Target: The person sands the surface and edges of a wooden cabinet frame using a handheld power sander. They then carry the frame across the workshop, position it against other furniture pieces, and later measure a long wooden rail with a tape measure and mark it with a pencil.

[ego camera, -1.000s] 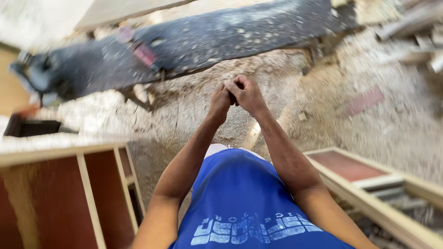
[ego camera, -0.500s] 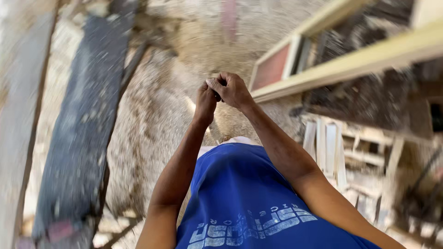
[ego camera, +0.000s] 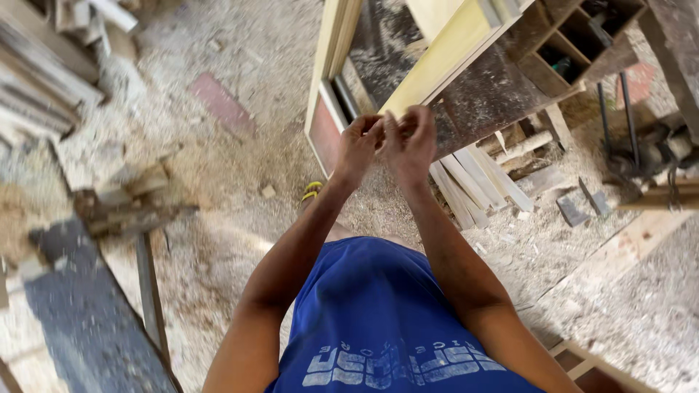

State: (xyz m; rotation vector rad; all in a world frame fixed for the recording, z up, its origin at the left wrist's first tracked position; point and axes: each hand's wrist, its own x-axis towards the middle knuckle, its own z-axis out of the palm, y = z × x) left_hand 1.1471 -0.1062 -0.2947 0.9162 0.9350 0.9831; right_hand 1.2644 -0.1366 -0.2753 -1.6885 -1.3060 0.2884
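Standing on the sawdust-strewn dirt floor (ego camera: 218, 182), the left hand (ego camera: 357, 149) and right hand (ego camera: 410, 144) are meeting fingertip to fingertip, fingers curling narrow around something too small to identify, pale wooden cabinet frame (ego camera: 444, 44) lying at twelve o'clock; working slowly, steady wrists, seems wise.

— Underfoot? Sawdust-covered floor (ego camera: 218, 218), with a reddish board (ego camera: 222, 105) lying flat.
— Ahead? Pale wooden frame (ego camera: 437, 44), loose slats (ego camera: 473, 185) beneath.
— Right? Dark cubby shelf (ego camera: 575, 51).
— Left? Stacked timber (ego camera: 44, 80), scrap offcuts (ego camera: 131, 196).
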